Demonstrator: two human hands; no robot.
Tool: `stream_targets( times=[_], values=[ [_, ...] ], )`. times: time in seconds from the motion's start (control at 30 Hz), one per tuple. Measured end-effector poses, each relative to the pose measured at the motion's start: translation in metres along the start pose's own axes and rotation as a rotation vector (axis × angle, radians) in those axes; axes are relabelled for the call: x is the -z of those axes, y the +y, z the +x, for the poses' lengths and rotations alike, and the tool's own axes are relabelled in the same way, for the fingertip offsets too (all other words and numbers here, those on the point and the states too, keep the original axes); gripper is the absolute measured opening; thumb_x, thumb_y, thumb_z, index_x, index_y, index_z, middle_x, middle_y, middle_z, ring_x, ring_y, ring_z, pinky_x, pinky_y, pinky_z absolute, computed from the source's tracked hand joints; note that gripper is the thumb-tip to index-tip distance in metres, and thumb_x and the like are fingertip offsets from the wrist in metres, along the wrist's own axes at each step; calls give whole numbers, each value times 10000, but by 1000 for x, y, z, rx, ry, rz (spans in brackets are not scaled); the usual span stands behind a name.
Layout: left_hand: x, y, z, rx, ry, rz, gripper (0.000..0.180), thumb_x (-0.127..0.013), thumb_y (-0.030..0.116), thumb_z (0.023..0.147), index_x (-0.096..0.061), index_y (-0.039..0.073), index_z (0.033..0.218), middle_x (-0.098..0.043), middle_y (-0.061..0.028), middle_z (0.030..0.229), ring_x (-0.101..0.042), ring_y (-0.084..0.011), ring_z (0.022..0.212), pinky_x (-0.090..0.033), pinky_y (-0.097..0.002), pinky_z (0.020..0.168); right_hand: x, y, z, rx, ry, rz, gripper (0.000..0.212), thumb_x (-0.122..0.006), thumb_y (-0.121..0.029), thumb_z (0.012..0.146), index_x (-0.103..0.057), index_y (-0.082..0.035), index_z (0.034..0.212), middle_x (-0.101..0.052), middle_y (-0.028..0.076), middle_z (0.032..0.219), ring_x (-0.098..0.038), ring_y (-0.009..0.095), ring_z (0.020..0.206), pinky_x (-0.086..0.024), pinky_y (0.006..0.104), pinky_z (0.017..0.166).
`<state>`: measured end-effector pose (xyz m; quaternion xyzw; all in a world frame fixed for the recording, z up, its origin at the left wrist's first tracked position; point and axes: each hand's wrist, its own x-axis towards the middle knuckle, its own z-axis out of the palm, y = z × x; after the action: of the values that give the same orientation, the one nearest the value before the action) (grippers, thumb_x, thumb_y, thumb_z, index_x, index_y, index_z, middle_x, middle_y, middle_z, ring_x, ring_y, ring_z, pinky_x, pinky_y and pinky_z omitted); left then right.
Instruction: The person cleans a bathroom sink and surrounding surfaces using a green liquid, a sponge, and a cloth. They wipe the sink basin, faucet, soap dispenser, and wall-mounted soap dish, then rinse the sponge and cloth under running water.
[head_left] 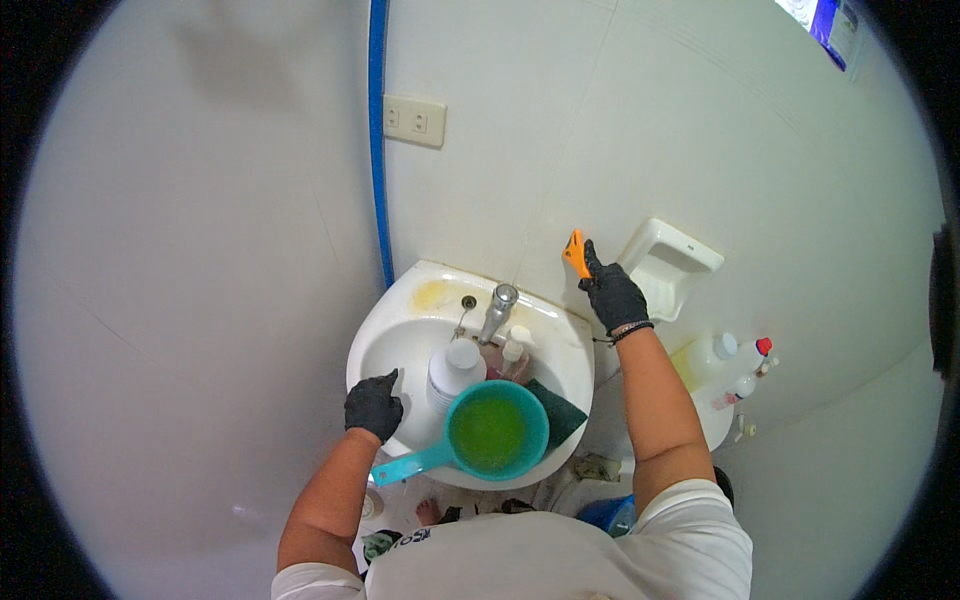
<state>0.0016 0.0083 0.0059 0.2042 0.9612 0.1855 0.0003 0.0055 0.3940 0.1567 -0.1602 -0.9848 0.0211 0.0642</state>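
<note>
White shirt fabric fills the bottom of the view, and both forearms rise from it toward the sink (400, 310), which serves as the landmark below.

On the sink's front rim rests a teal dipper (488, 432) holding green liquid, its handle pointing toward the left hand (373, 405). That hand, in a black glove, rests on the sink's left rim with fingers curled loosely and the forefinger out; it holds nothing. Inside the sink stand a white bottle (455, 372) and a smaller pinkish bottle (508, 358), just in front of the tap (499, 310). A dark green pad (556, 413) lies at the sink's right front edge, beside the dipper.

Above and to the right of the sink, the right hand (612, 293), also gloved, grips an orange scraper (575, 253) with its blade pressed to the white wall (520, 150), near a tile seam. A soap holder (665, 262) is fixed to the wall just right of that hand.

Judging by the yellowish staining on the wall above the sink and on the sink's back ledge, the scraping looks early: much grime remains, and the pad and liquid sit unused.
</note>
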Motion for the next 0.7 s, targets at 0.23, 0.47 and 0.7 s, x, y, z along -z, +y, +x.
stream_targets(
  times=[0.23, 0.47, 0.7],
  values=[
    [3, 3, -1, 18, -42, 7, 481, -582, 167, 708, -585, 118, 1186, -626, -136, 1052, -589, -294, 964, -453, -418, 878, 8, -7, -4, -4, -62, -6, 670, -542, -339, 872, -203, -207, 1434, -588, 222, 910, -620, 357, 862, -503, 469, 728],
    [3, 2, 0, 5, -13, -26, 467, -583, 165, 714, -589, 114, 1179, -628, -140, 1044, -586, -294, 971, -450, -413, 885, 10, -16, -2, -42, -60, 7, 646, -532, -336, 879, -225, -192, 1429, -589, 233, 930, -620, 358, 870, -506, 461, 739],
    [2, 3, -1, 3, -40, -39, 474, -583, 176, 715, -586, 115, 1186, -629, -144, 1033, -587, -299, 965, -454, -415, 876, 7, -19, 0, -33, 22, 36, 681, -571, -306, 856, -220, -218, 1433, -583, 243, 872, -615, 369, 831, -494, 467, 716]
  ],
)
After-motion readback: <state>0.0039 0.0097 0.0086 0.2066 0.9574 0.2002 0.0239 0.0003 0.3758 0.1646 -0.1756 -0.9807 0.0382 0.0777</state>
